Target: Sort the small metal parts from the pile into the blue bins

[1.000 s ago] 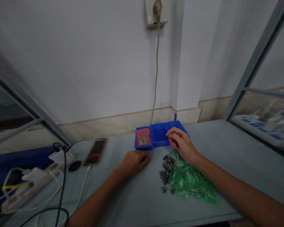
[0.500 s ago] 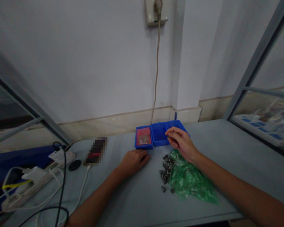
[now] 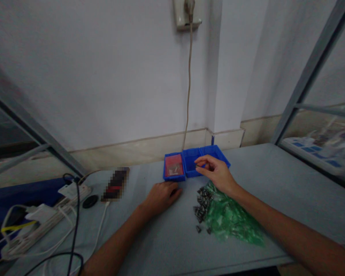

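My right hand [image 3: 217, 174] hovers over the front of the middle blue bin [image 3: 192, 151], thumb and fingertips pinched on a small dark metal piece, mostly hidden. My left hand [image 3: 161, 197] lies palm down on the table, fingers loosely stretched, holding nothing. Just beyond it stands the left blue bin [image 3: 174, 178], containing a red card [image 3: 172, 159] and a small clear bag of parts [image 3: 174, 169]. A third blue bin [image 3: 221, 152] is partly behind my right hand. Beneath my right wrist, a pile of small metal pieces [image 3: 201, 203] spills from a green plastic bag [image 3: 234, 220].
At left on the table [image 3: 149, 245] are a blurred-out phone [image 3: 116, 184] on a white cable, a round black disc [image 3: 90, 201] and a power strip [image 3: 46, 220] with tangled cords. Grey metal frames [image 3: 307, 73] flank the table; a wall with a hanging cord [image 3: 189, 84] rises behind.
My right hand has shifted slightly left, from the right bin's edge to over the middle bin, its fingers more extended. My left hand stays still.
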{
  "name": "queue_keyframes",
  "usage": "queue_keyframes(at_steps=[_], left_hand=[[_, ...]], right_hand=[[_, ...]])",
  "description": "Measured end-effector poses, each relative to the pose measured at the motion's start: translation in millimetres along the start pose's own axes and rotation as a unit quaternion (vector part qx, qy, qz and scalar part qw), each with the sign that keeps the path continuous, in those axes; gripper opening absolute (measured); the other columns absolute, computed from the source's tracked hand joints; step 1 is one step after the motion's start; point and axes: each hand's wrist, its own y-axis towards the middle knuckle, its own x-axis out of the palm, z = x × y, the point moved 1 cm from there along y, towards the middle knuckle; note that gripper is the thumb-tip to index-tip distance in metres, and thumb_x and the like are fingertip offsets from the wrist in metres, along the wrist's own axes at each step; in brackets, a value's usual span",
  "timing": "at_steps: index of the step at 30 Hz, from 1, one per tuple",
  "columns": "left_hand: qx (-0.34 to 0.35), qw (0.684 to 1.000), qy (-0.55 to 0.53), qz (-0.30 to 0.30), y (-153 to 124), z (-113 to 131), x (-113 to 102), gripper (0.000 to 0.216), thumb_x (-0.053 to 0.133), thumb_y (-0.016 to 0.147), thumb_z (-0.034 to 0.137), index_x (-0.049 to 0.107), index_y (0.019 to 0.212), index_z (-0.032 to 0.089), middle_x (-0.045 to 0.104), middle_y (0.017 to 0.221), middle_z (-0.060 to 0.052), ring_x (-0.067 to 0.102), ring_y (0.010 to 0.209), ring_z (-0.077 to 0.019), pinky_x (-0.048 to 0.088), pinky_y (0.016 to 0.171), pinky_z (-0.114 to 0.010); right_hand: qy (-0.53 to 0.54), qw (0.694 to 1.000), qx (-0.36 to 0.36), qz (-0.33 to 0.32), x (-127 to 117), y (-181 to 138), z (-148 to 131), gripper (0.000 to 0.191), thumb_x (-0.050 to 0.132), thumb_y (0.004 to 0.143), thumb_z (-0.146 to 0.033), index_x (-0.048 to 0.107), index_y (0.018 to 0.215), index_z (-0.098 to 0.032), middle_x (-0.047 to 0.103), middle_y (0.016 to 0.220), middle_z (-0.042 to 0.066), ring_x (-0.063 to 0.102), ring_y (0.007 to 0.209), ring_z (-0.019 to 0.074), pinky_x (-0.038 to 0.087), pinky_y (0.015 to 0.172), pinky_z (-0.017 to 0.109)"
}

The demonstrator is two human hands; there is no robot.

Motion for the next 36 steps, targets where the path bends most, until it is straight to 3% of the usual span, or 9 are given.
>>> queue_keyframes(at_steps=[7, 17, 24, 30, 33, 36], left_hand=[[-0.003, 1.0, -0.001, 0.003, 0.3, -2.2, 4.1, 0.037, 0.041, 0.106, 0.043, 0.065, 0.09, 0.021, 0.071, 0.092, -0.005, 0.065, 0.08, -0.0192, 0.045, 0.07, -0.028], [0.001, 1.0, 0.017, -0.003, 0.9, -0.4, 0.0, 0.032, 0.043, 0.106, 0.039, 0.062, 0.088, 0.021, 0.071, 0.09, -0.004, 0.065, 0.078, -0.0186, 0.041, 0.066, -0.027], [-0.001, 1.0, 0.01, -0.006, 0.9, 0.9, -1.8, 0.031, 0.044, 0.105, 0.038, 0.062, 0.086, 0.021, 0.071, 0.09, -0.004, 0.065, 0.077, -0.0182, 0.041, 0.066, -0.027], [0.001, 1.0, 0.013, -0.008, 1.7, 0.2, -0.7, 0.031, 0.044, 0.105, 0.038, 0.061, 0.086, 0.021, 0.071, 0.088, -0.004, 0.065, 0.077, -0.0187, 0.041, 0.066, -0.027], [-0.001, 1.0, 0.017, -0.009, 1.7, -0.9, 0.8, 0.031, 0.043, 0.105, 0.038, 0.062, 0.088, 0.021, 0.07, 0.086, -0.003, 0.065, 0.076, -0.0191, 0.04, 0.066, -0.028], [-0.003, 1.0, 0.017, -0.012, 1.7, -2.0, 2.4, 0.03, 0.044, 0.105, 0.038, 0.062, 0.088, 0.021, 0.07, 0.086, -0.003, 0.065, 0.076, -0.0192, 0.04, 0.066, -0.027]], right_hand=[[0.058, 0.998, 0.025, -0.009, -1.0, 2.0, 3.6, 0.021, 0.069, 0.09, -0.038, 0.071, 0.104, -0.023, 0.074, 0.087, 0.004, 0.058, 0.067, 0.0175, 0.038, 0.059, 0.029], [0.121, 0.99, 0.073, 0.004, -0.7, 2.4, -0.1, 0.026, 0.067, 0.09, -0.042, 0.068, 0.104, -0.021, 0.072, 0.08, 0.004, 0.044, 0.053, 0.0127, 0.03, 0.051, 0.027], [0.109, 0.992, 0.056, 0.004, -3.1, 3.7, 3.3, 0.029, 0.077, 0.083, -0.036, 0.068, 0.107, -0.024, 0.068, 0.098, 0.003, 0.048, 0.059, 0.0115, 0.035, 0.052, 0.026], [0.115, 0.992, 0.041, -0.028, -1.3, 2.9, 1.7, 0.034, 0.083, 0.077, -0.029, 0.068, 0.106, -0.023, 0.064, 0.095, 0.0, 0.042, 0.058, 0.0098, 0.033, 0.054, 0.026], [0.176, 0.981, 0.051, -0.06, 1.0, 2.0, -0.9, 0.04, 0.086, 0.073, -0.026, 0.066, 0.107, -0.024, 0.066, 0.096, 0.0, 0.043, 0.059, 0.009, 0.034, 0.054, 0.024], [0.236, 0.963, 0.084, -0.1, 3.7, 0.0, -1.5, 0.032, 0.085, 0.077, -0.028, 0.066, 0.102, -0.024, 0.068, 0.094, 0.001, 0.048, 0.062, 0.0103, 0.033, 0.052, 0.024]])
